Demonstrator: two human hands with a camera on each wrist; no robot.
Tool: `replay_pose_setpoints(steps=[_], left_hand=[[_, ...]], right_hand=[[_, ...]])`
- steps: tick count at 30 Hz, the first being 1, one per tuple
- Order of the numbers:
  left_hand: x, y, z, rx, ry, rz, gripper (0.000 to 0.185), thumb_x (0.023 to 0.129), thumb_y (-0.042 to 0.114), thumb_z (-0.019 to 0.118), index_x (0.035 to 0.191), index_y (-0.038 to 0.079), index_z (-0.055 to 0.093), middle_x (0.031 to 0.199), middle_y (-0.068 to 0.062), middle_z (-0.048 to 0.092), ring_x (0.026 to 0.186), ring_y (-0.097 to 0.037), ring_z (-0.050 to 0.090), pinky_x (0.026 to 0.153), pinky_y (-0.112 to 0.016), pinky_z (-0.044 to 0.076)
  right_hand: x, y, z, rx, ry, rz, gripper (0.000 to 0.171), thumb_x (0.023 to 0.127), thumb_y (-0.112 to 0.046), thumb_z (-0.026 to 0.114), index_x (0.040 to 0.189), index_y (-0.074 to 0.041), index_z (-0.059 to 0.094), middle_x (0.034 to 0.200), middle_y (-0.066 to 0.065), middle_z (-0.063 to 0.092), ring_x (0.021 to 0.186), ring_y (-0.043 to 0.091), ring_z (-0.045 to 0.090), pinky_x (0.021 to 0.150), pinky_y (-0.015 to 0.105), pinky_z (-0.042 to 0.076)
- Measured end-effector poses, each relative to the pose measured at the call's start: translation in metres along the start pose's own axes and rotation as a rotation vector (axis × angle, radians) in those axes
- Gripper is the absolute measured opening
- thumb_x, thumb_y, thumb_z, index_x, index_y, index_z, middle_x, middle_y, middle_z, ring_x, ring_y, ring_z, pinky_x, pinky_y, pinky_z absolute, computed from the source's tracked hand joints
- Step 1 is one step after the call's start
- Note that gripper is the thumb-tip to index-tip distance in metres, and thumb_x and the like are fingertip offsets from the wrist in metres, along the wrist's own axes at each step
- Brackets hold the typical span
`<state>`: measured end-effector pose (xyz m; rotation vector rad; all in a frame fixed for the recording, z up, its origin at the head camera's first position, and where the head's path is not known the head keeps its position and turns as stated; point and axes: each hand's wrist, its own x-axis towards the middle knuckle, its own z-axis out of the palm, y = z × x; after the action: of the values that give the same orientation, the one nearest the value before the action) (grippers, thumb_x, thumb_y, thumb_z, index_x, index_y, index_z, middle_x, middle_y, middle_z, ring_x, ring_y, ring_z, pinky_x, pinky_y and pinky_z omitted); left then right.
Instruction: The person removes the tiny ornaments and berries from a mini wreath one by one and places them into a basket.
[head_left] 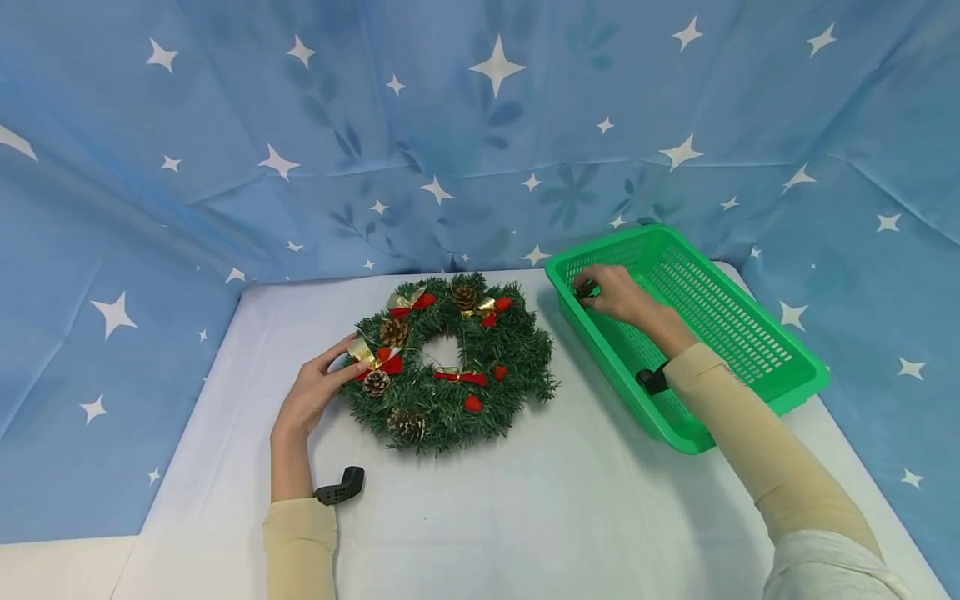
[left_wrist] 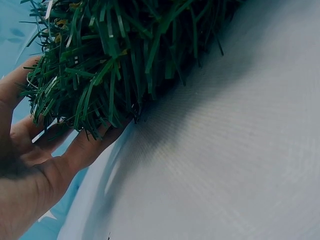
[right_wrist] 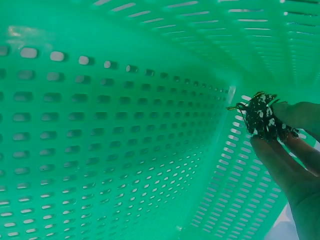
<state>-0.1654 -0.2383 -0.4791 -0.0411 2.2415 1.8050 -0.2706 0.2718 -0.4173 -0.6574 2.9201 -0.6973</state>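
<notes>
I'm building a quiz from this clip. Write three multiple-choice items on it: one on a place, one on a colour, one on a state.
1. Where is the right hand?
A. inside the basket
B. on the wreath
C. off the table

2. What colour is the basket?
A. red
B. green
C. white

3. What is the left hand doing?
A. hanging idle
B. holding a pen
C. touching the wreath's edge

Answers:
1 A: the head view shows it within the rim, its fingers pinching a small pine cone.
2 B: green in both views.
3 C: its fingers lie against the wreath.
</notes>
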Motion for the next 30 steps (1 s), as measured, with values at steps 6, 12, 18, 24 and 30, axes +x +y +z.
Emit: replay_pose_setpoints(steps=[6, 12, 18, 24, 30], left_hand=[[0.000, 0.000, 0.000, 0.012, 0.004, -0.007, 0.080, 0.097, 0.042, 0.073, 0.163, 0.020, 0.035, 0.172, -0.001, 0.019, 0.160, -0.034, 0.003, 0.123, -0.063, 0.021], [0.001, 0.000, 0.001, 0.012, 0.008, -0.011, 0.080, 0.096, 0.042, 0.074, 0.163, 0.020, 0.035, 0.173, -0.001, 0.018, 0.160, -0.033, 0.002, 0.123, -0.063, 0.021], [0.001, 0.000, 0.001, 0.009, 0.008, -0.009, 0.080, 0.096, 0.041, 0.074, 0.163, 0.020, 0.035, 0.173, -0.001, 0.017, 0.160, -0.035, 0.002, 0.123, -0.063, 0.022], [0.001, -0.001, 0.001, 0.011, 0.010, -0.007, 0.080, 0.096, 0.041, 0.075, 0.162, 0.020, 0.036, 0.172, -0.001, 0.019, 0.160, -0.035, 0.002, 0.123, -0.062, 0.022], [0.000, -0.001, 0.001, 0.010, 0.009, 0.000, 0.078, 0.097, 0.039, 0.074, 0.162, 0.020, 0.036, 0.173, -0.002, 0.018, 0.160, -0.034, 0.002, 0.123, -0.060, 0.023]], right_hand=[[0.001, 0.002, 0.002, -0.014, -0.021, -0.012, 0.028, 0.089, 0.009, 0.072, 0.116, 0.005, 0.071, 0.116, 0.026, 0.071, 0.106, 0.041, 0.070, 0.091, 0.054, 0.057], [0.004, 0.003, 0.004, -0.055, -0.041, -0.042, 0.030, 0.087, 0.010, 0.071, 0.117, 0.008, 0.071, 0.116, 0.027, 0.071, 0.108, 0.044, 0.067, 0.092, 0.056, 0.056], [0.007, 0.003, 0.008, -0.062, -0.049, -0.047, 0.031, 0.088, 0.014, 0.069, 0.118, 0.009, 0.070, 0.116, 0.028, 0.070, 0.106, 0.044, 0.068, 0.091, 0.056, 0.056], [0.009, 0.005, 0.010, -0.070, -0.053, -0.058, 0.030, 0.086, 0.016, 0.066, 0.116, 0.010, 0.070, 0.112, 0.028, 0.071, 0.102, 0.044, 0.069, 0.087, 0.054, 0.058], [0.009, 0.006, 0.011, -0.080, -0.039, -0.091, 0.030, 0.087, 0.015, 0.066, 0.116, 0.010, 0.071, 0.111, 0.028, 0.072, 0.101, 0.044, 0.070, 0.086, 0.054, 0.058]])
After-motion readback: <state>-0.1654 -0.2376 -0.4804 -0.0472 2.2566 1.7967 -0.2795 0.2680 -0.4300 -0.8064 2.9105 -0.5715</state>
